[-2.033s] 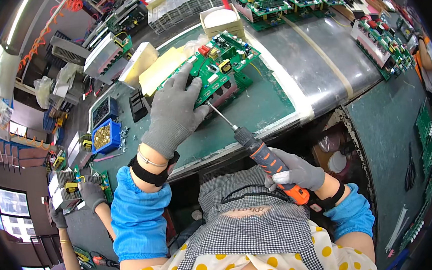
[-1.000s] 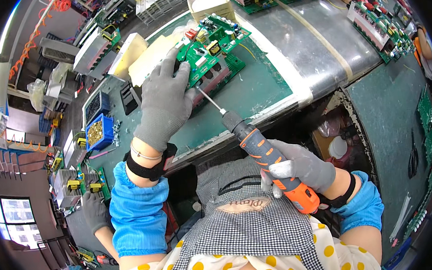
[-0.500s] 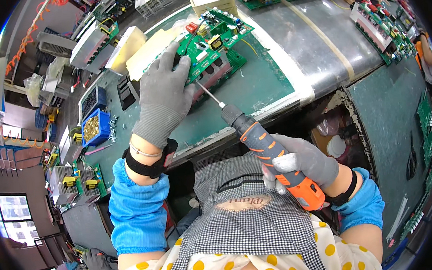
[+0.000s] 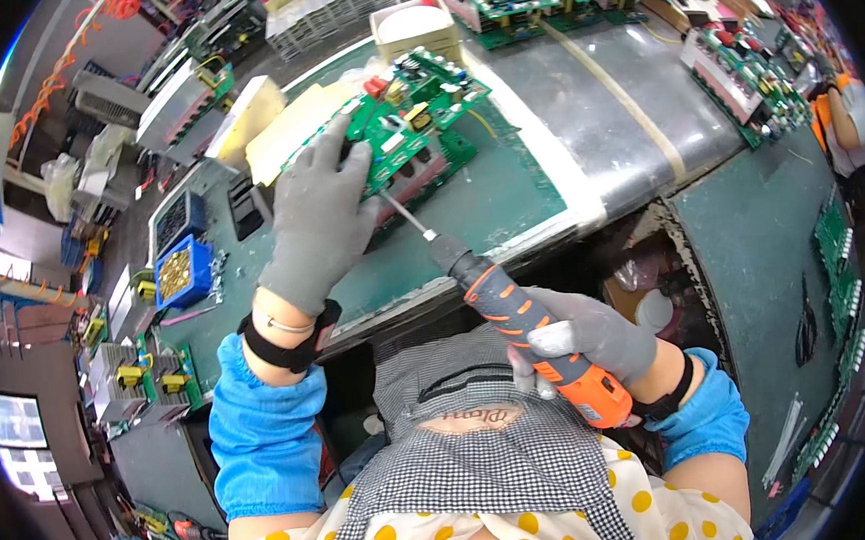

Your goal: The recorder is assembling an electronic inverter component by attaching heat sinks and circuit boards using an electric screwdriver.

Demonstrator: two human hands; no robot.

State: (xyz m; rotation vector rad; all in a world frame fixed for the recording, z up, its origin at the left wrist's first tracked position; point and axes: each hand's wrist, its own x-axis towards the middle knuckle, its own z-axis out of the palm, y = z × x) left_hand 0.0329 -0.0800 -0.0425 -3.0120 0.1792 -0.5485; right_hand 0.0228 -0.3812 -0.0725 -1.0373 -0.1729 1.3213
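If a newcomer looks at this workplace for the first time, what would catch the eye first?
Probably the orange-and-grey power screwdriver in the right hand, slanting up toward the green circuit board, whose near left end lies under the gloved left hand. Next may come the bright blue left sleeve, and the blue box of small gold-coloured parts at the bench's left.

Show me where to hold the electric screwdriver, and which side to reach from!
Probably by the thick grip, coming from the picture's lower right, where the right hand wraps it. The screwdriver slants that way, and its thin bit points away toward the circuit board.
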